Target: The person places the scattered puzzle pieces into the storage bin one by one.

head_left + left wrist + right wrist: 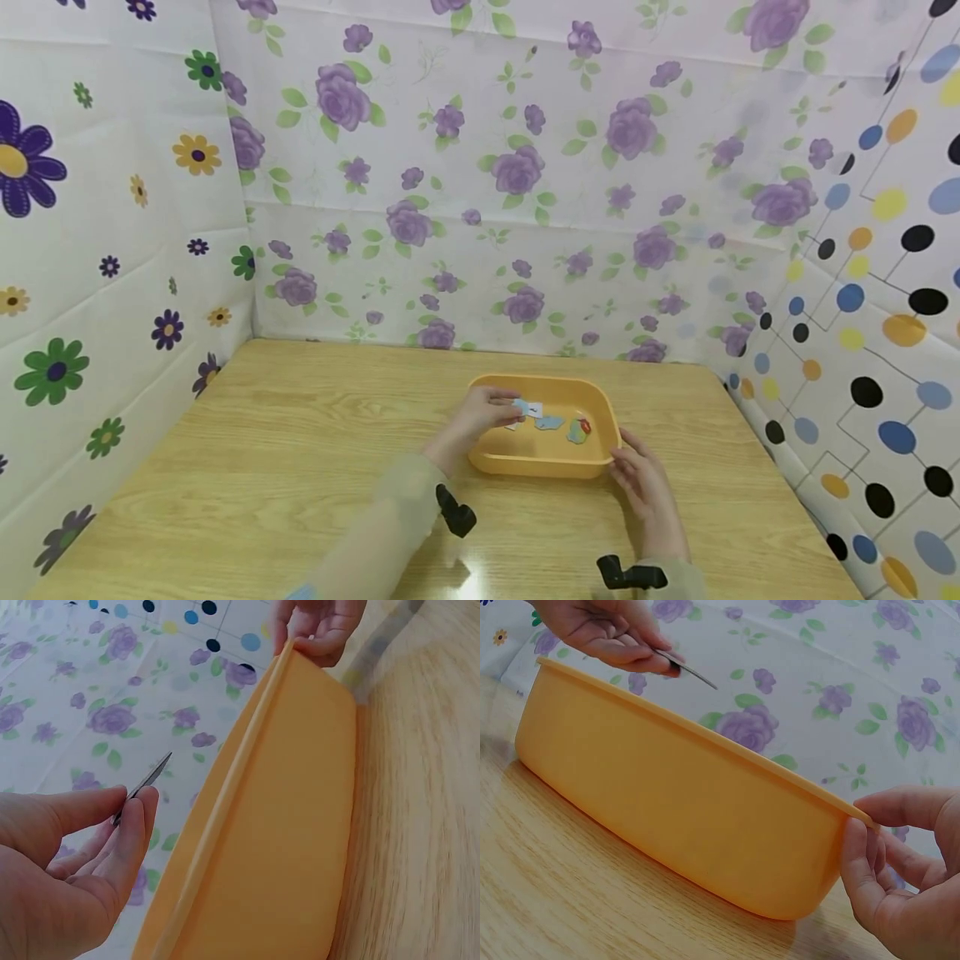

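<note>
A yellow-orange plastic tray (540,468) stands on the wooden table. Over its left part, my left hand (480,417) pinches a small thin flat piece (519,406), light blue on top in the head view. Seen edge-on in the left wrist view, the same flat piece (154,778) sits between thumb and fingers, above the rim. My right hand (645,482) grips the tray's right front corner, thumb on the rim and fingers beneath it. Inside the tray lie a white piece with a dark mark (535,409), a blue cutout (549,422) and a green-and-red cutout (578,430).
The wooden table (315,433) extends to both sides of the tray. Behind it hangs a rose-patterned cloth (480,275), with a flower-patterned cloth (112,317) at left and a dotted one (870,350) at right. Each wrist wears a black camera mount (456,512).
</note>
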